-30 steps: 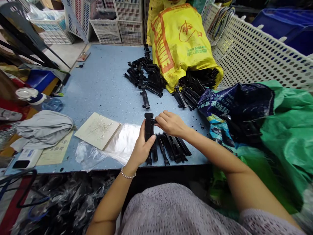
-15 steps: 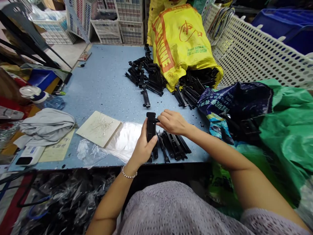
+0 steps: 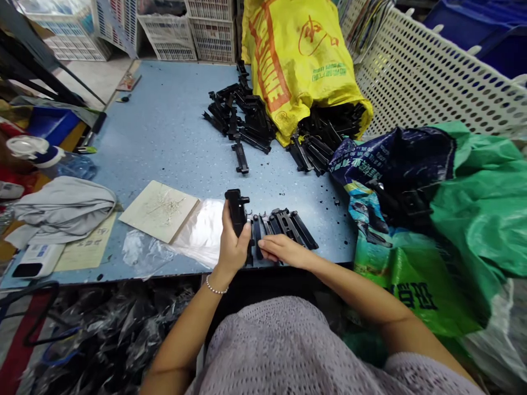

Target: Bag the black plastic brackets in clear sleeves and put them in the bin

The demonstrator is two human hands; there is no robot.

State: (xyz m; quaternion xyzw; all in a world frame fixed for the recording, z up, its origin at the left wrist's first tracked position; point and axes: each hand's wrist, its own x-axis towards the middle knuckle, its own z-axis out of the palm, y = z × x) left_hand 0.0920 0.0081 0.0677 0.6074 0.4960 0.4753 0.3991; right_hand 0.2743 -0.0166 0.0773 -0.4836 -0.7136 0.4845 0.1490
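My left hand (image 3: pixel 234 244) is wrapped round a long black plastic part (image 3: pixel 236 211), held upright above the table's near edge. A short black peg (image 3: pixel 245 200) sticks out of its upper right side. Just to the right, my right hand (image 3: pixel 282 249) is low over a row of black plastic parts (image 3: pixel 288 225) laid side by side. Its fingers are closed at the lower end of a slim black bar (image 3: pixel 257 233) in that row; the fingertips are partly hidden.
A yellow sack (image 3: pixel 304 60) spills black parts (image 3: pixel 255 118) onto the blue table (image 3: pixel 164 120). Left of my hands lie a pale square board (image 3: pixel 160 211), clear plastic film (image 3: pixel 206 233) and a grey cloth (image 3: pixel 66 203). Green and blue bags (image 3: pixel 411 263) crowd the right, before a white perforated basket (image 3: pixel 432 82).
My right hand has left the upper end of the held part and moved down to the row. A peg now shows there. The view has shifted slightly.
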